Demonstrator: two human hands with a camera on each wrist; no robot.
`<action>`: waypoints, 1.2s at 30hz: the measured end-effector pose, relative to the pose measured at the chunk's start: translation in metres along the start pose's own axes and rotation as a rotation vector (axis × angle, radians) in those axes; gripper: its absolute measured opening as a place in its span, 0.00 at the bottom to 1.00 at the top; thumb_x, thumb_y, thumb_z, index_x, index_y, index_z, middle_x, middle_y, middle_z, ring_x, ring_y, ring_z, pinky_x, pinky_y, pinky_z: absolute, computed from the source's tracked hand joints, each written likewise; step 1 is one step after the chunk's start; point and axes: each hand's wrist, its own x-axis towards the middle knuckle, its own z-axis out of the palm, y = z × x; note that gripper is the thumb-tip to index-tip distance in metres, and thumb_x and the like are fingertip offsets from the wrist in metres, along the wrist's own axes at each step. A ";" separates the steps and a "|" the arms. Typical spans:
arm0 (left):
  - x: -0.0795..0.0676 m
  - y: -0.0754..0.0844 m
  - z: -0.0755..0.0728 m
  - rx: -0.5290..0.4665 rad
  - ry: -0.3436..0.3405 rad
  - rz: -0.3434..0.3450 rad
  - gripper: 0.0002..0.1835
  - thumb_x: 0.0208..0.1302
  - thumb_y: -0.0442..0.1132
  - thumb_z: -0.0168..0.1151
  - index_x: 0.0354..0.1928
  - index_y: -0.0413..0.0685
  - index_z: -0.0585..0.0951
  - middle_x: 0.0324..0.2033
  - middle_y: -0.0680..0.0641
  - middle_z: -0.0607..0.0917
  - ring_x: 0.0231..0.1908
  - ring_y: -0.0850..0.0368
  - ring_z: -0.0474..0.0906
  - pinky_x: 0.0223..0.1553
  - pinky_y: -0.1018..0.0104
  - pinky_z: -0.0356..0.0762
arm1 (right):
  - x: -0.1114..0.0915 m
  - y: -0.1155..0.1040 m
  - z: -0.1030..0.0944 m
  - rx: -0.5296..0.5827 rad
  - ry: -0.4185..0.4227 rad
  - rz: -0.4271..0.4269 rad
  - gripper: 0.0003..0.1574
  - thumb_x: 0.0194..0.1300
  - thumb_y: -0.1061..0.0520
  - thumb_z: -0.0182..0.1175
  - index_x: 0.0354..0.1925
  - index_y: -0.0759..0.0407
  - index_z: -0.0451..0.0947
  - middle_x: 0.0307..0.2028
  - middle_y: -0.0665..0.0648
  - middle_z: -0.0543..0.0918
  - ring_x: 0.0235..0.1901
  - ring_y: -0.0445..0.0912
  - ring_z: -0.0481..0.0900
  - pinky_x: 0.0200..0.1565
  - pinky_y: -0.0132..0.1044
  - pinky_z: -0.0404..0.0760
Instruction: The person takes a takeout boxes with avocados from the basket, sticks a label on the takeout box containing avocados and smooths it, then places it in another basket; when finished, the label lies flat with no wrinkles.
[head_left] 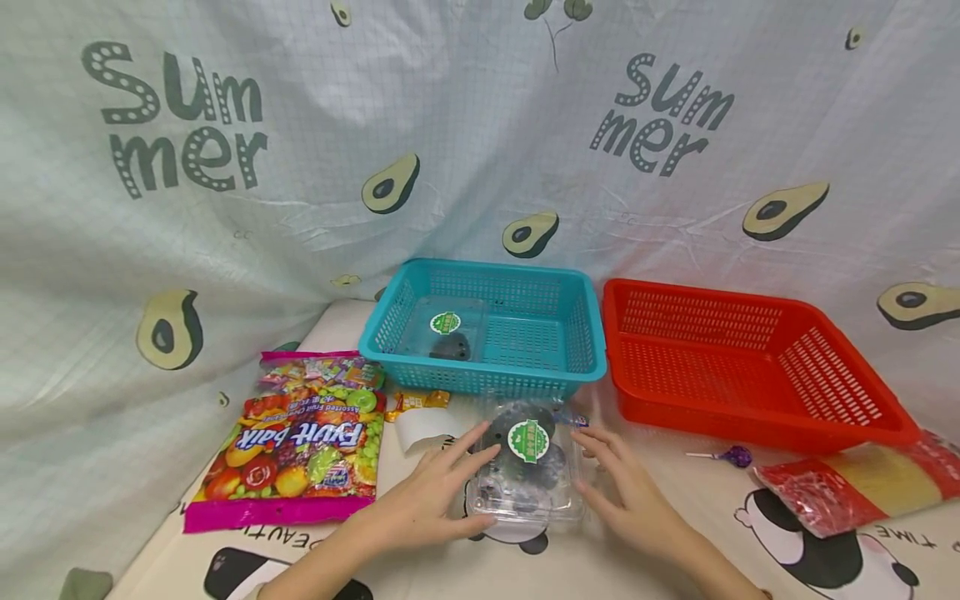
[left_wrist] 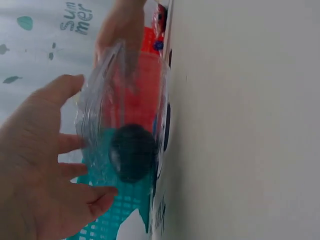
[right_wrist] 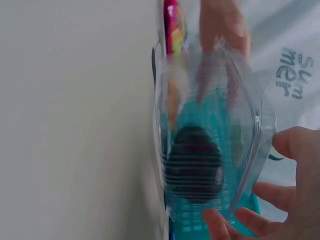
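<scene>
A clear plastic clamshell box [head_left: 525, 504] with a round green label [head_left: 528, 441] rests on the cloth in front of the blue basket, its lid down. Dark round fruits [left_wrist: 132, 152] show through its walls. My left hand [head_left: 435, 492] lies along the box's left side, with relaxed, spread fingers reaching its edge. On the opposite side my right hand [head_left: 633, 496] does the same, its fingertips right at the wall in the right wrist view. Neither hand curls round the box.
Behind stands the blue basket [head_left: 480, 375], holding a similar labelled box [head_left: 445, 323]. The red basket [head_left: 757, 425] is to its right, with a lollipop [head_left: 738, 456] and a red-yellow packet [head_left: 862, 483] before it. A candy bag [head_left: 292, 442] lies left, near a white paper piece [head_left: 427, 427].
</scene>
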 end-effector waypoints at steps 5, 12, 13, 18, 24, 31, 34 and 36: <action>-0.002 0.003 0.006 -0.016 -0.003 -0.030 0.40 0.54 0.63 0.53 0.66 0.59 0.56 0.69 0.53 0.43 0.64 0.52 0.54 0.56 0.52 0.63 | -0.004 -0.003 0.005 0.093 -0.005 0.002 0.34 0.53 0.60 0.62 0.58 0.58 0.65 0.58 0.56 0.65 0.37 0.39 0.75 0.35 0.32 0.77; -0.003 0.006 0.007 -0.043 0.013 -0.030 0.39 0.55 0.64 0.50 0.65 0.56 0.58 0.68 0.49 0.45 0.62 0.50 0.59 0.54 0.55 0.68 | -0.003 -0.010 0.003 0.141 -0.019 0.002 0.31 0.53 0.60 0.62 0.56 0.60 0.69 0.57 0.59 0.65 0.34 0.36 0.74 0.32 0.29 0.77; -0.005 0.007 0.006 -0.047 0.011 -0.035 0.39 0.54 0.64 0.51 0.65 0.56 0.59 0.68 0.49 0.46 0.61 0.50 0.60 0.53 0.55 0.68 | -0.004 -0.012 0.002 0.154 -0.022 0.003 0.30 0.52 0.61 0.63 0.55 0.60 0.69 0.56 0.59 0.66 0.33 0.35 0.74 0.32 0.29 0.77; -0.019 0.019 -0.001 -0.057 0.033 -0.042 0.37 0.53 0.64 0.53 0.63 0.55 0.63 0.67 0.49 0.51 0.60 0.49 0.62 0.50 0.54 0.71 | -0.006 -0.025 -0.005 0.219 -0.002 -0.059 0.27 0.51 0.63 0.63 0.51 0.64 0.72 0.51 0.62 0.69 0.28 0.34 0.74 0.29 0.26 0.77; -0.031 0.040 -0.025 -0.090 0.037 -0.016 0.34 0.55 0.63 0.52 0.62 0.59 0.64 0.67 0.52 0.52 0.57 0.50 0.67 0.44 0.59 0.75 | -0.009 -0.047 -0.026 0.179 -0.002 -0.094 0.27 0.52 0.63 0.62 0.53 0.59 0.72 0.52 0.59 0.69 0.28 0.32 0.76 0.34 0.23 0.75; -0.019 0.047 -0.055 -0.041 0.288 0.203 0.31 0.55 0.54 0.59 0.60 0.52 0.67 0.65 0.47 0.58 0.54 0.51 0.70 0.43 0.63 0.76 | 0.011 -0.066 -0.052 0.139 0.039 -0.060 0.30 0.51 0.65 0.62 0.54 0.55 0.71 0.56 0.57 0.68 0.32 0.35 0.77 0.39 0.25 0.76; -0.003 0.044 -0.068 -0.037 0.348 0.236 0.30 0.56 0.53 0.58 0.59 0.49 0.68 0.65 0.46 0.58 0.56 0.51 0.68 0.47 0.61 0.74 | 0.029 -0.067 -0.061 0.145 0.107 -0.097 0.30 0.50 0.68 0.62 0.53 0.57 0.72 0.56 0.57 0.68 0.34 0.37 0.78 0.41 0.26 0.76; 0.011 0.039 -0.076 -0.052 0.374 0.234 0.29 0.56 0.51 0.58 0.58 0.49 0.69 0.65 0.46 0.58 0.58 0.51 0.66 0.48 0.59 0.73 | 0.044 -0.065 -0.064 0.155 0.148 -0.122 0.29 0.49 0.70 0.62 0.52 0.58 0.73 0.56 0.57 0.69 0.36 0.38 0.77 0.40 0.26 0.76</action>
